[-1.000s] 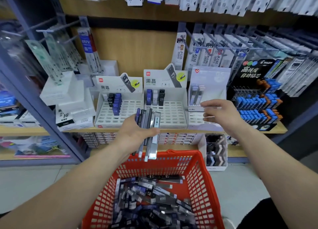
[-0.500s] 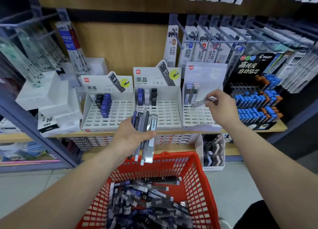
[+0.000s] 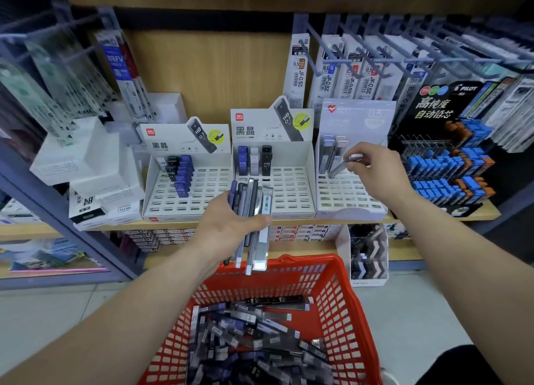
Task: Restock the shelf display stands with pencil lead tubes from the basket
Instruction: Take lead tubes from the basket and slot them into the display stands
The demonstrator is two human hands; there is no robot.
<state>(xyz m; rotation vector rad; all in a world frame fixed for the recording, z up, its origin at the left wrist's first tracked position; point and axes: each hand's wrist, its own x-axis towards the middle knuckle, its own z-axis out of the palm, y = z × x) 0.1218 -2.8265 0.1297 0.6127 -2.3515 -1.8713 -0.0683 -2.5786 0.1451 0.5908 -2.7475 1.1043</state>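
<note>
In the head view, the left hand gripped a bundle of lead tubes upright before the middle stand, their lower ends hanging just over the far rim of the red basket, where many loose tubes lay. The right hand pinched a single tube, tilted, its lower end at the back row of the right stand, just beside the standing tubes. Open slots ran to the front edges of all three grids, including the left stand, and the hands were well apart.
</note>
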